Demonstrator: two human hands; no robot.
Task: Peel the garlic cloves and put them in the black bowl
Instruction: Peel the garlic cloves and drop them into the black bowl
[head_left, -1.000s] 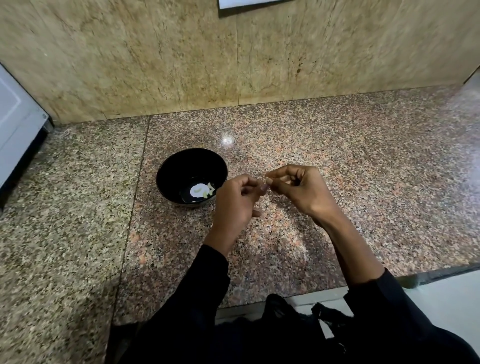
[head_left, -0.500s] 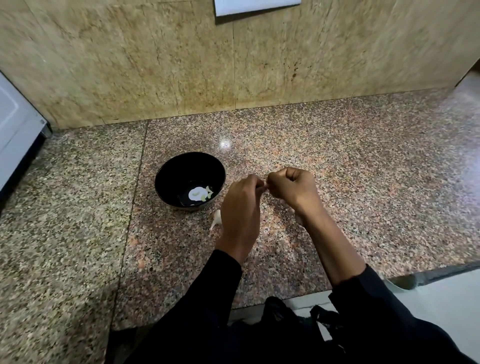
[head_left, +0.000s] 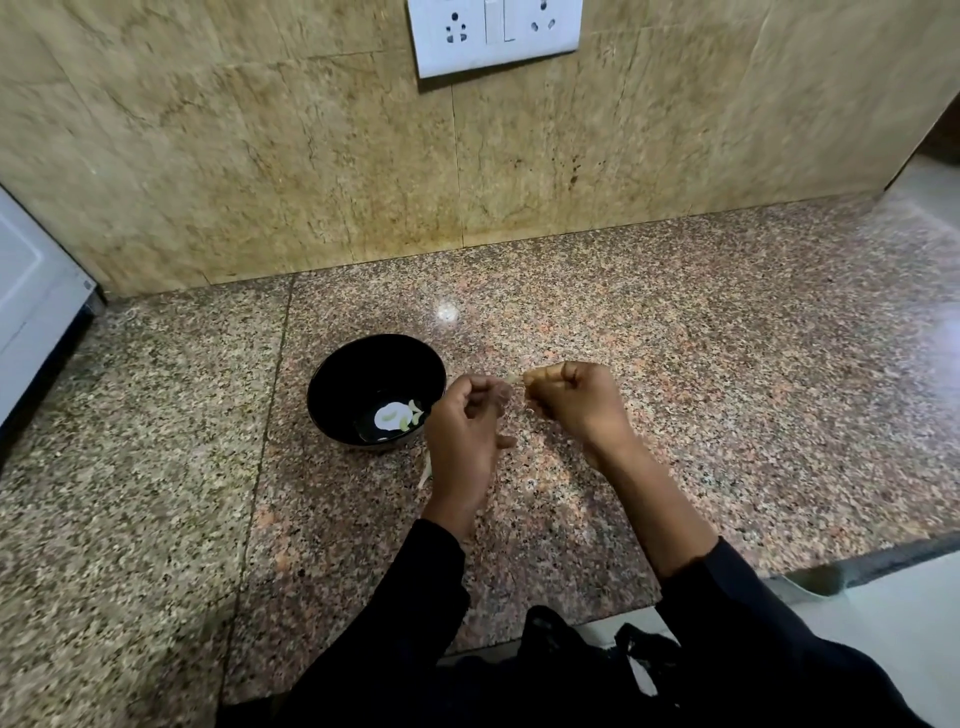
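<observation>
Both hands raised just above granite counter (head_left: 727, 389), fists nearly meeting. Left hand (head_left: 465, 431) curled, fingertips at a small pale garlic clove (head_left: 514, 379); right hand (head_left: 571, 400) curled tight, pinching the clove's other end. Black bowl (head_left: 332, 395) just left of left hand, 2 or 3 pale cloves inside. Wall socket plate (head_left: 493, 34): no legible writing.
</observation>
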